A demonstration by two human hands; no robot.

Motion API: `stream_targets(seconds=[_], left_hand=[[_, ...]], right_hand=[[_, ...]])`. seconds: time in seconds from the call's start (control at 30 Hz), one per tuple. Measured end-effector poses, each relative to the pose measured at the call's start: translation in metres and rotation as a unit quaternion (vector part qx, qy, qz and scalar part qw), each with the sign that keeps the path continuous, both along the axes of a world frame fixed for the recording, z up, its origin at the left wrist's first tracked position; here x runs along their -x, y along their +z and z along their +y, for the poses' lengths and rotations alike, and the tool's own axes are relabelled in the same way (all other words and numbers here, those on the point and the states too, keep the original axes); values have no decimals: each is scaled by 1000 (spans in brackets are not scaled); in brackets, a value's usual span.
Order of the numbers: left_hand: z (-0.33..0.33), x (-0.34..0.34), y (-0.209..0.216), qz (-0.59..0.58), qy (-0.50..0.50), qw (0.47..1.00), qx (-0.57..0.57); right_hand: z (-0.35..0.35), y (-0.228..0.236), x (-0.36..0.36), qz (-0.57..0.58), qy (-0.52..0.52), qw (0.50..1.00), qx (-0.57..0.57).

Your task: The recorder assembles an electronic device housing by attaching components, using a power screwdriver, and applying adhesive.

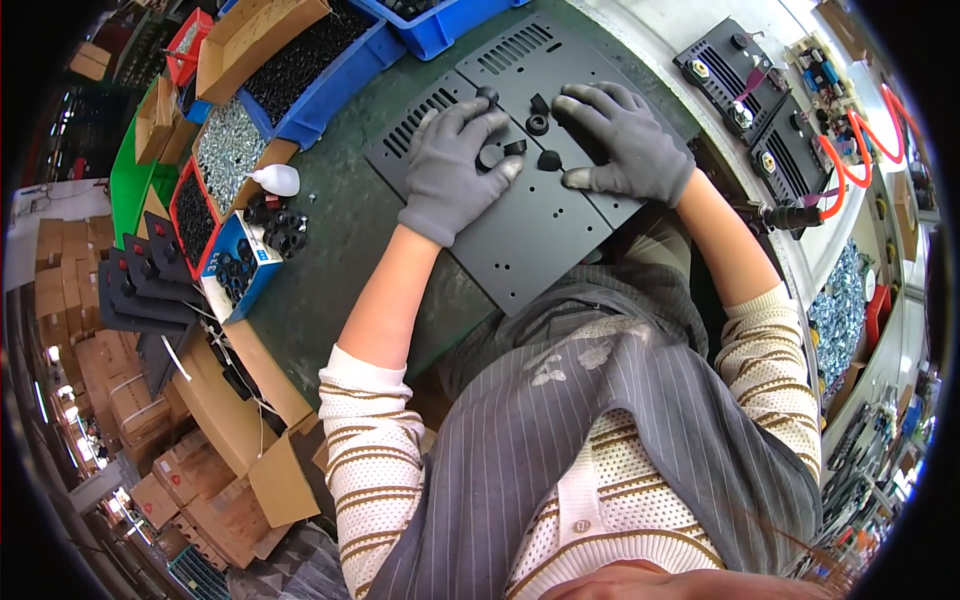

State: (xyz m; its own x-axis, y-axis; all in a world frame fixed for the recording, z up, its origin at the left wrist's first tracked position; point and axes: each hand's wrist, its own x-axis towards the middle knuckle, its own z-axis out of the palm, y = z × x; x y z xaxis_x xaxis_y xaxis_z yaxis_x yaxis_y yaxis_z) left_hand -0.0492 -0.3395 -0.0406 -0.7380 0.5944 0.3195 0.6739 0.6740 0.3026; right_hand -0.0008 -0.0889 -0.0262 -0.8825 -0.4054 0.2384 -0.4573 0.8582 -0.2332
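Two dark metal plates with vent slots lie side by side, the left plate (pixel 520 235) and the right plate (pixel 590 70). My left hand (pixel 452 172), in a grey glove, rests on the left plate with fingers spread. Small black round caps, one cap (pixel 490 157) among them, lie by its thumb and fingers. Another cap (pixel 487 95) touches or nearly touches its fingertips. Over the right plate, my gloved right hand (pixel 630 145) has its fingers stretched out. Between the hands lie a ring-shaped black piece (pixel 537 125) and a black cap (pixel 549 160).
Blue bins of black parts (pixel 375 50) stand at the back left, beside a box of silver screws (pixel 228 150). A white squeeze bottle (pixel 276 180) lies near a small blue box (pixel 240 268). At right are an orange coiled hose (pixel 858 150) and slotted black panels (pixel 735 85).
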Motion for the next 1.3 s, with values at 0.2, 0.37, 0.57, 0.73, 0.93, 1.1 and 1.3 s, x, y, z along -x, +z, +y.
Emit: stream_targets(seconds=[0.2, 0.37, 0.57, 0.73, 0.93, 1.1, 1.3], left_hand=[[-3, -8, 6, -20, 26, 998, -55], [-4, 16, 9, 8, -58, 998, 18], [-12, 10, 5, 14, -40, 999, 25], [-24, 4, 15, -78, -12, 958, -277], [-99, 5, 76, 34, 149, 920, -360], [-203, 22, 91, -49, 357, 898, -252], [-211, 36, 63, -128, 371, 917, -70]], right_hand=[[5, 0, -13, 20, -34, 999, 10], [0, 3, -12, 30, -46, 997, 62], [3, 6, -7, -31, -115, 987, 106], [-5, 3, 68, -89, -56, 956, 274], [-52, 106, 132, -101, -101, 902, 408], [-62, 96, 129, -58, -46, 873, 483], [-74, 53, 77, -173, 26, 860, 478]])
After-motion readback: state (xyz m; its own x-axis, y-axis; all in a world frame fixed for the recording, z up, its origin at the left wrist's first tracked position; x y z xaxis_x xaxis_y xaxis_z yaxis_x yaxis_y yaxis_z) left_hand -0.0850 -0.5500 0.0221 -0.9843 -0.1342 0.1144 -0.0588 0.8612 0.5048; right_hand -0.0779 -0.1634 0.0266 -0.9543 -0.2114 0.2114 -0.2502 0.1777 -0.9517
